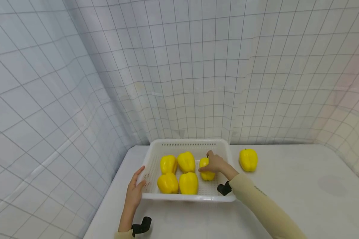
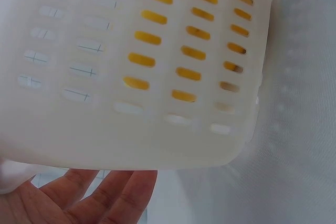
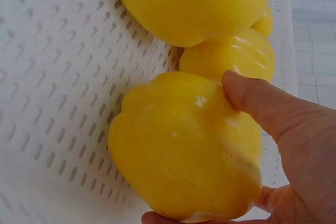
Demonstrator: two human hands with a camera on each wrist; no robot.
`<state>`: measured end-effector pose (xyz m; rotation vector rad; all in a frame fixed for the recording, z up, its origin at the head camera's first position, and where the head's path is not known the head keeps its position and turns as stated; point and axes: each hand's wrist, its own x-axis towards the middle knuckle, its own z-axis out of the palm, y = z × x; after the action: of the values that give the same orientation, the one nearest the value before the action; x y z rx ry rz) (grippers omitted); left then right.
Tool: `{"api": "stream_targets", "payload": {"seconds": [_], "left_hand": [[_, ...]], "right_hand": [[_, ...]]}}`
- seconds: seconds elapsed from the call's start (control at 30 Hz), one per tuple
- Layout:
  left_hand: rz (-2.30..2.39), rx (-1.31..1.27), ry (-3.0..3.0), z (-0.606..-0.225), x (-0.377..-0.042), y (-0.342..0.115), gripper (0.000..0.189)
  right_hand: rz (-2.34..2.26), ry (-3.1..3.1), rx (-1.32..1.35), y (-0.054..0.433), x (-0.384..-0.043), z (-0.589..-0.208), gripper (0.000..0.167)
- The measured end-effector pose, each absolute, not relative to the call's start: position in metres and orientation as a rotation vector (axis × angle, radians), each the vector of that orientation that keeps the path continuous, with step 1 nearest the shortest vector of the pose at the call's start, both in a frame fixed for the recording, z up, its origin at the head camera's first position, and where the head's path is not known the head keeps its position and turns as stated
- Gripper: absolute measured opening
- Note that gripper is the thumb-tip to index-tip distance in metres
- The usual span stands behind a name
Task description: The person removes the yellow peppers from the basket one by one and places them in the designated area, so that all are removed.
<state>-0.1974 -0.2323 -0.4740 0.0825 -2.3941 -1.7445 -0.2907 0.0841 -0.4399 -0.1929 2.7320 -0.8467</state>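
Inside the white perforated basket [image 1: 188, 198], my right hand [image 1: 214, 164] grips a yellow bell pepper [image 1: 208, 176] near the right side. The right wrist view shows the thumb and fingers around that bell pepper [image 3: 184, 145], low over the slotted floor. Several other yellow bell peppers [image 1: 188, 183] sit in the basket to its left, grouped in two rows. My left hand [image 1: 134, 192] is at the basket's left rim, thumb toward the inside and fingers along the outer side. In the left wrist view its fingers [image 2: 126, 198] reach under the edge of the basket wall [image 2: 121, 135].
One more yellow bell pepper [image 1: 248, 160] stands on the white table [image 1: 290, 179], right of the basket. White grid-patterned curtains [image 1: 191, 83] hang behind the table and on both sides. A black wrist mount [image 1: 142, 226] is on the left forearm.
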Motion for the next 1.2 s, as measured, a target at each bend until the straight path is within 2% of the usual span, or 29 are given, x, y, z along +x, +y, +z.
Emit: {"api": "stream_targets", "payload": {"seconds": [0.77,1.03,1.2], "left_hand": [[-1.746,0.059,-2.379,-0.473,-0.195,-0.233,0.052],[-1.769,0.077,-2.378,-0.474,-0.196,-0.233,0.052],[-1.761,0.048,-2.371,-0.473,-0.197,-0.233,0.052]], "right_hand": [[-0.959,2.838,-0.263,0.085,-0.291,-0.439,0.077],[-1.111,2.897,-0.266,0.090,-0.285,-0.425,0.083],[-1.252,2.917,-0.315,0.100,-0.282,-0.414,0.080]]}}
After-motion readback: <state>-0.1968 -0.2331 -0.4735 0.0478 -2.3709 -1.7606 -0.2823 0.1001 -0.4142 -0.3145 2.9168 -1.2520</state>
